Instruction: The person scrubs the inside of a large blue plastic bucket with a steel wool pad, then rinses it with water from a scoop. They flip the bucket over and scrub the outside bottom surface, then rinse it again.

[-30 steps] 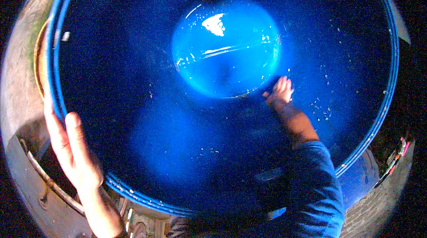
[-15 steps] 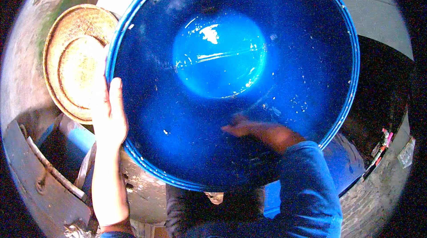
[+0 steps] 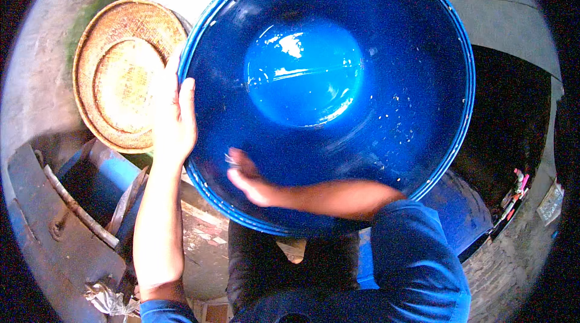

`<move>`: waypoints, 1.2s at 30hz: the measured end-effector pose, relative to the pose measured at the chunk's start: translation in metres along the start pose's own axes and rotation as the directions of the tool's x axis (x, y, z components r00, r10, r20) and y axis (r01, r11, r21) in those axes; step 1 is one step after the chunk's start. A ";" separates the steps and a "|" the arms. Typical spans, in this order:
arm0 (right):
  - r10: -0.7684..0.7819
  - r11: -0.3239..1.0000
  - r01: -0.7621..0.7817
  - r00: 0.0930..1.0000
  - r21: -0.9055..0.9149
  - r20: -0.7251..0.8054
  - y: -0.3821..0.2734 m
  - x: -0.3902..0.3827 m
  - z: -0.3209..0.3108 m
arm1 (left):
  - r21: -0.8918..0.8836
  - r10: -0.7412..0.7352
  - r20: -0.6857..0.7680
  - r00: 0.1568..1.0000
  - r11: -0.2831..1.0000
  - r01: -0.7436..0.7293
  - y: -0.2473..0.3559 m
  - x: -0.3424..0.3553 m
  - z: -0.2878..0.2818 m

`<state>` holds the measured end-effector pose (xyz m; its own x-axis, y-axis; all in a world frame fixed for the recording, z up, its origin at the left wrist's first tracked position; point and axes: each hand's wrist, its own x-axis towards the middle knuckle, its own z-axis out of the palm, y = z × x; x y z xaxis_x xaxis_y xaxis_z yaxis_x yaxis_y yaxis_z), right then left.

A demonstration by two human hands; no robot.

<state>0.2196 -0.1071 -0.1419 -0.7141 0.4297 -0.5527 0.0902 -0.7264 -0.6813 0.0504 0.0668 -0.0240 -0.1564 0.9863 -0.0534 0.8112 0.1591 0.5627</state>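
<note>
A large blue plastic drum [image 3: 417, 99] tilts toward me, its round mouth facing up and its pale blue bottom visible inside. My left hand [image 3: 175, 121] grips the drum's left rim, thumb on the inner side and the other fingers out of sight behind it. Inside the mouth, my right hand [image 3: 251, 181] is close to the lower left wall, with that forearm crossing over the near rim. Its fingers are bent but apart, and a tiny pale bit shows by the fingertips; whether it sticks to them is unclear. Pale specks dot the drum's inner wall.
Left of the drum lies a round woven tray [image 3: 90, 75]. Below it is a dark opening with a blue object [image 3: 118, 169] and a wooden strip [image 3: 81, 208] along the edge. Another blue surface [image 3: 462, 214] and a dark pit [image 3: 513, 105] lie to the right.
My right hand has swept left across the inside of the drum toward its lower left wall. The drum's near rim has shifted up in view, its left rim and my left hand slightly right.
</note>
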 end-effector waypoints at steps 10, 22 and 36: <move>0.476 0.720 -0.292 0.868 -0.630 0.141 0.026 -0.036 -0.155 | -0.180 0.033 -0.005 0.999 0.983 -0.034 0.005 0.002 0.003; 0.428 0.839 -0.320 0.887 -0.440 0.172 -0.012 -0.050 -0.051 | -0.175 0.019 0.001 1.000 0.984 -0.018 0.008 0.001 -0.001; 0.521 0.229 -0.632 0.722 -0.741 -0.455 0.160 -0.023 -0.280 | -0.167 -0.015 0.039 0.999 0.986 0.021 0.009 0.002 -0.002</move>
<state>0.4449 -0.0829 -0.3721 -0.1527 0.1762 -0.9724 0.9859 -0.0405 -0.1621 0.0559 0.0705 -0.0177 -0.1462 0.9848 -0.0942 0.7021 0.1704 0.6914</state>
